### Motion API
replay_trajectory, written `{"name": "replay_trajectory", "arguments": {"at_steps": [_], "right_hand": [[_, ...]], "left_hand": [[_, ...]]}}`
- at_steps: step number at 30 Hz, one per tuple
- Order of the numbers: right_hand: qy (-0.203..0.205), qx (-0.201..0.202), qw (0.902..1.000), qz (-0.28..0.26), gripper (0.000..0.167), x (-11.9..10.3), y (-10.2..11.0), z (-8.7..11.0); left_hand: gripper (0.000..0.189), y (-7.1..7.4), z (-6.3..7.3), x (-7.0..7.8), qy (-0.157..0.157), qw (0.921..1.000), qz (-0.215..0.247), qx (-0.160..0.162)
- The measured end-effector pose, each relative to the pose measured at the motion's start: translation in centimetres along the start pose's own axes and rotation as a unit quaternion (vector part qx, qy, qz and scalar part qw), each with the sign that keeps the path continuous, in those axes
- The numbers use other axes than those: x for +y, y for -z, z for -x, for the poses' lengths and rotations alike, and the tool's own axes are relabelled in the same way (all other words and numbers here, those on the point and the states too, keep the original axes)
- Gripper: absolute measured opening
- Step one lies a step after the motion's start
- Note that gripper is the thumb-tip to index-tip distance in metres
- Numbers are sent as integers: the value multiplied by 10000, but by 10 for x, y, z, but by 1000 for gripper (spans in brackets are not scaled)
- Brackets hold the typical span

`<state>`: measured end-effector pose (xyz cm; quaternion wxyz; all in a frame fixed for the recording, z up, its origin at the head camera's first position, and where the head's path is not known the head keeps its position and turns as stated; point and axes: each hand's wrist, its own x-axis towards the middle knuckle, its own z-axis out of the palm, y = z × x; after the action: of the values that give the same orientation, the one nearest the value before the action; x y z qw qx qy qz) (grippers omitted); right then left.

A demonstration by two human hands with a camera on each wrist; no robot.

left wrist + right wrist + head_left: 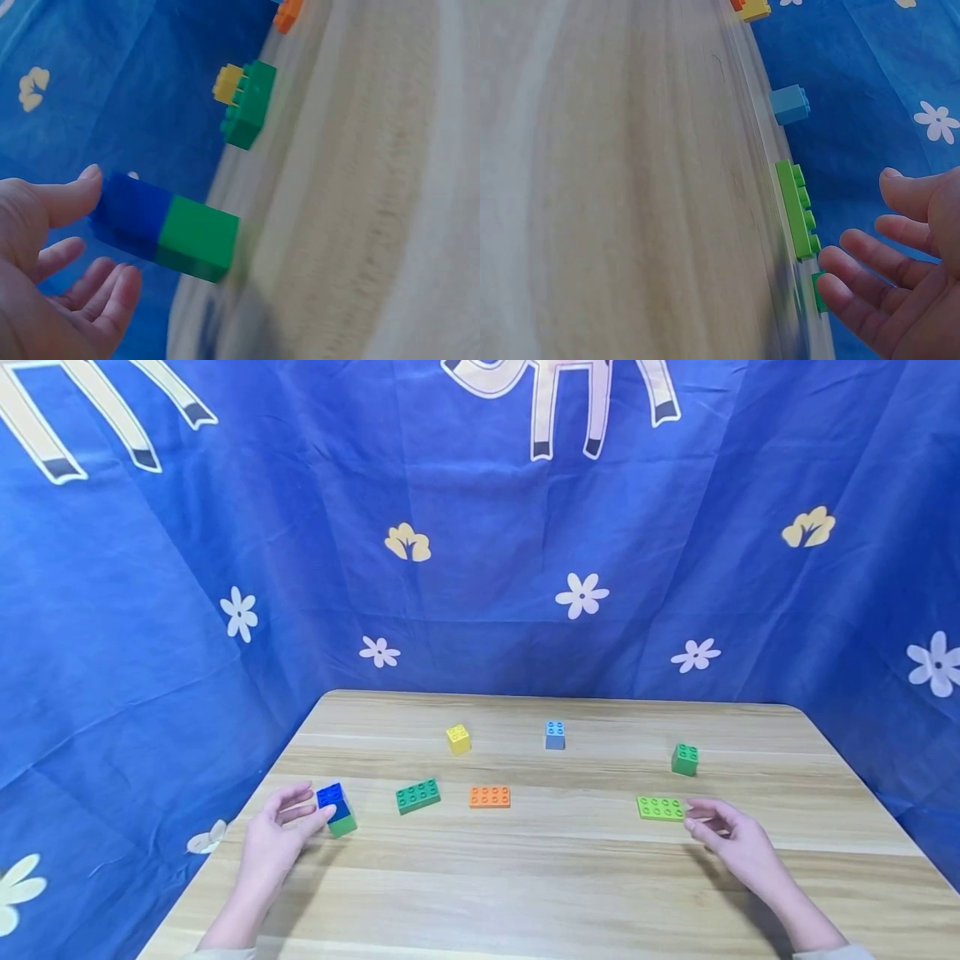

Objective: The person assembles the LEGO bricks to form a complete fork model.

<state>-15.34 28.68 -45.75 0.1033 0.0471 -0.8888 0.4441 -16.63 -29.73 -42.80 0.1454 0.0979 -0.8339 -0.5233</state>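
Observation:
In the head view, a stack of a dark blue brick (pixel 330 796) on a green brick (pixel 342 824) stands upright at the table's left. My left hand (pixel 279 831) is beside it, thumb at the blue brick's near side; whether the thumb touches cannot be told. In the left wrist view, the left hand's (pixel 67 262) other fingers are spread apart from the stack. On the right lies a flat lime-green brick (pixel 660 808). My right hand (pixel 731 839) is at its right end, fingers loosely bent, holding nothing. The right wrist view shows this hand (pixel 900 270) with thumb and fingers apart.
Between the hands lie a green long brick (pixel 418 796) and a flat orange brick (pixel 490 797). Farther back stand a yellow brick (pixel 458 740), a light blue brick (pixel 555 735) and another green brick (pixel 685 759). A blue patterned cloth (pixel 487 635) hangs behind the wooden table (pixel 510 893).

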Motion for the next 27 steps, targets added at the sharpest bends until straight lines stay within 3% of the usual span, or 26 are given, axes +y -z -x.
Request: {"name": "replay_trajectory", "arguments": {"at_steps": [4,7,9,16,18,23,27], "right_hand": [[11,11,10000,30,36,1,2,0],[1,17,10000,52,36,1,3,-1],[-8,4,10000,98,37,1,3,-1],[-145,-1,9996,252,38,5,6,-3],[-167,-8,9995,259,39,5,6,-4],[-131,12,9999,106,41,6,6,-7],[-81,62,9999,90,39,7,5,-10]], "left_hand": [[53,1,-6,-12,-513,9983,137,242],[54,1,-13,-25,-723,9969,189,250],[53,-1,-14,-25,-794,9963,179,284],[46,-11,11,31,-705,9969,149,332],[44,-15,14,41,-718,9968,159,305],[41,-26,16,52,-796,9965,266,39],[42,-36,15,50,-782,9961,314,-257]]}}
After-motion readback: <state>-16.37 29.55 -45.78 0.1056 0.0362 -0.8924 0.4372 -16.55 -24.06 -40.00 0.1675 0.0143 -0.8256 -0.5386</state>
